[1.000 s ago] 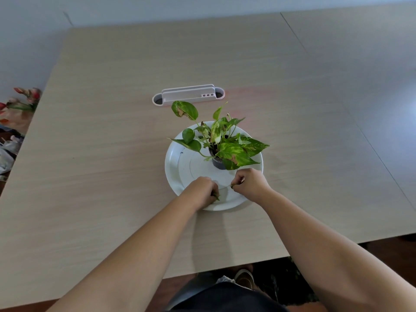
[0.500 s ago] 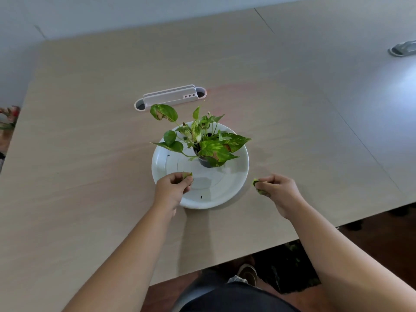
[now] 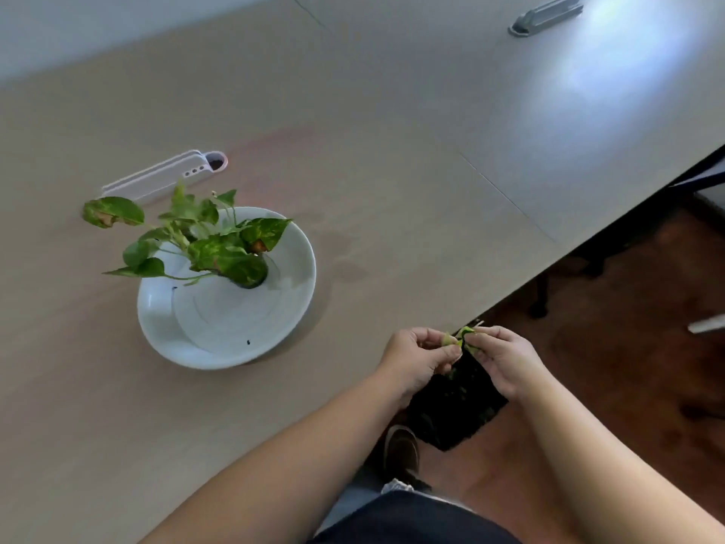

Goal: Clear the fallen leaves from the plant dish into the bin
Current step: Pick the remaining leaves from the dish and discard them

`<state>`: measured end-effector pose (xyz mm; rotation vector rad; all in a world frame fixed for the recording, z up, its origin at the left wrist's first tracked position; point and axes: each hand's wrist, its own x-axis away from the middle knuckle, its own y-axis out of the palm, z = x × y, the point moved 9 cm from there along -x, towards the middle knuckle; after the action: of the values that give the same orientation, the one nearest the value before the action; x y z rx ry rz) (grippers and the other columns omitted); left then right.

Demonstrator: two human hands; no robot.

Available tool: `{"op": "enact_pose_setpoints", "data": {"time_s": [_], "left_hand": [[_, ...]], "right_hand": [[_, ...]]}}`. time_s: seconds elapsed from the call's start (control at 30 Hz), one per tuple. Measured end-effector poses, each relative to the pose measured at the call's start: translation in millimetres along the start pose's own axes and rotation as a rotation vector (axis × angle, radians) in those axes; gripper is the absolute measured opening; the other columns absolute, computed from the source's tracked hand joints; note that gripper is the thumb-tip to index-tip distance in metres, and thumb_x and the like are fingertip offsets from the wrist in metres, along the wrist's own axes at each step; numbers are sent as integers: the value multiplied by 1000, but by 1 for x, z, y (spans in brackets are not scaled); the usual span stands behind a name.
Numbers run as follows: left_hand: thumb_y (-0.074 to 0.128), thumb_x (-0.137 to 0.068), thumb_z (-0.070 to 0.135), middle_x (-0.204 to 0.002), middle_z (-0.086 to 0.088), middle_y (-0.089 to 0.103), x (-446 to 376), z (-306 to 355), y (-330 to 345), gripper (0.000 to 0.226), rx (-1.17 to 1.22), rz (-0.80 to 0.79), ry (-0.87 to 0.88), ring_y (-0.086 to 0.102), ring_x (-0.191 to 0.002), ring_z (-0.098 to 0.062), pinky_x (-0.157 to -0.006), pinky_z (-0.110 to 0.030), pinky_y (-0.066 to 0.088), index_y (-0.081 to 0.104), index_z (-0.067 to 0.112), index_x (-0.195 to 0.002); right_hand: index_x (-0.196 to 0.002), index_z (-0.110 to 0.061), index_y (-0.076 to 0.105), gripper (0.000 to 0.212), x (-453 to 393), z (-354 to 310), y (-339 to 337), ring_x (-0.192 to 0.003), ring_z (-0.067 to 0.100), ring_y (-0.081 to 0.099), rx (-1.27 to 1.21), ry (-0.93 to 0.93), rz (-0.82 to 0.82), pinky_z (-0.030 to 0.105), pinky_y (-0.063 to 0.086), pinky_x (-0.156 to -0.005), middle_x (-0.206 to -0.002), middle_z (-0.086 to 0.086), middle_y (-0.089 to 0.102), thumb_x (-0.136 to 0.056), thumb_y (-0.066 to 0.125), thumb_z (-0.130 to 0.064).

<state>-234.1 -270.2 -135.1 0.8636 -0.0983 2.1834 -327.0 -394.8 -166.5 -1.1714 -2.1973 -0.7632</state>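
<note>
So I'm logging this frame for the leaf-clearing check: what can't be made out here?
- Bin, head view: a dark shape below the table edge, partly behind both hands; rim and contents unclear.
- Leaves: pinched between left hand and right hand; the fingers hide how many.
- Dish: two dark specks, too small to identify.
- Pot: mostly hidden by foliage.

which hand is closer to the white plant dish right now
Left. The left hand is at the table's edge, right of the white plant dish with bare tabletop between. The right hand is farther right, past the edge, above the dark bin.
</note>
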Motion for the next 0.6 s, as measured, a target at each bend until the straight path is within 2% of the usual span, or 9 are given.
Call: {"op": "enact_pose_setpoints", "data": {"time_s": [0.07,0.17,0.23,0.37,0.5,0.57,0.6], "left_hand": [[75,-80,4,-69,1,66,-11,-7,32,13,-111,-50,6,59,-64,-12,-67,-24,53,68,15,-76],[76,-79,8,-74,-3,69,-31,-16,58,9,-264,-40,11,62,-69,-16,-77,-34,57,70,14,-78],[76,-79,12,-79,-6,72,-48,-24,67,5,-393,-15,0,65,-69,-16,-81,-37,58,71,13,-80],[73,-81,22,-81,-3,74,-73,-41,80,6,-675,19,-20,65,-68,-13,-73,-29,56,73,17,-84],[65,-87,31,-79,-1,71,-91,-59,98,15,-780,-34,-72,66,-71,-17,-73,-31,55,75,21,-86],[57,-90,37,-70,-3,64,-101,-64,107,27,-839,-70,-83,60,-66,-19,-75,-37,55,73,17,-81],[53,-91,37,-70,-5,62,-104,-63,109,31,-849,-65,-76,58,-66,-19,-74,-38,55,72,14,-83]], "right_hand": [[-75,-1,59,18,2,-2,-36,-57,17,70,-38,2,66,23,59,-59,-64,10,71,-80,61,16],[-78,-1,60,16,-2,-3,-86,-53,11,69,5,15,202,17,56,-53,-60,5,71,-81,63,15],[-77,-2,61,16,-10,-2,-112,-57,13,68,45,21,281,16,56,-54,-65,8,70,-80,65,14],[-76,-3,62,16,-31,7,-140,-66,19,62,125,38,329,23,56,-65,-79,15,65,-81,65,12],[-78,-13,72,15,-55,18,-161,-81,23,68,295,92,371,37,59,-85,-88,13,72,-84,66,-1],[-95,-17,76,15,-63,19,-169,-89,23,68,389,129,385,39,55,-92,-98,11,73,-85,65,-12],[-107,-15,73,22,-65,22,-168,-97,24,66,375,161,367,38,52,-94,-104,12,71,-86,64,-15]]}}
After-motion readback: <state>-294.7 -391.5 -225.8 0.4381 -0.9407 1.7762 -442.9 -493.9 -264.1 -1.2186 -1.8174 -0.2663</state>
